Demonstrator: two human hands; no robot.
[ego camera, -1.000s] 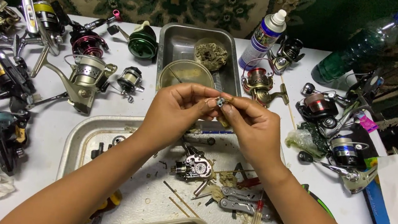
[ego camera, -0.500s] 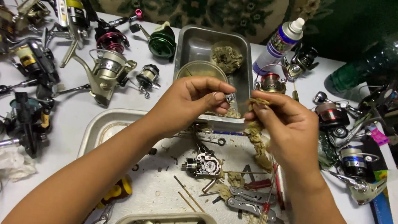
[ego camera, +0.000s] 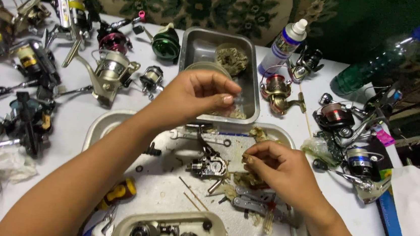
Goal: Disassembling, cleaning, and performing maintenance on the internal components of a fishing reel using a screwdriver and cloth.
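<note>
Left hand (ego camera: 197, 94) over dented steel pan (ego camera: 251, 83), fingertips pinched.

Fishing reels (ego camera: 107, 71) crowd the white table (ego camera: 76, 116) (left side mostly); a spray bottle (ego camera: 284, 46) stands beside a green reel's (ego camera: 167, 43) neighbour; a plastic bottle (ego camera: 376, 64) lies far right.

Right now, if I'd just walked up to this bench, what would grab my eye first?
Probably the two bare hands in the middle: the left hand pinching something tiny over a deep metal pan, the right hand lower over a flat tray strewn with small parts. Around them the white table is crowded with fishing reels, like the green one at the top, beside a white spray bottle.
</note>
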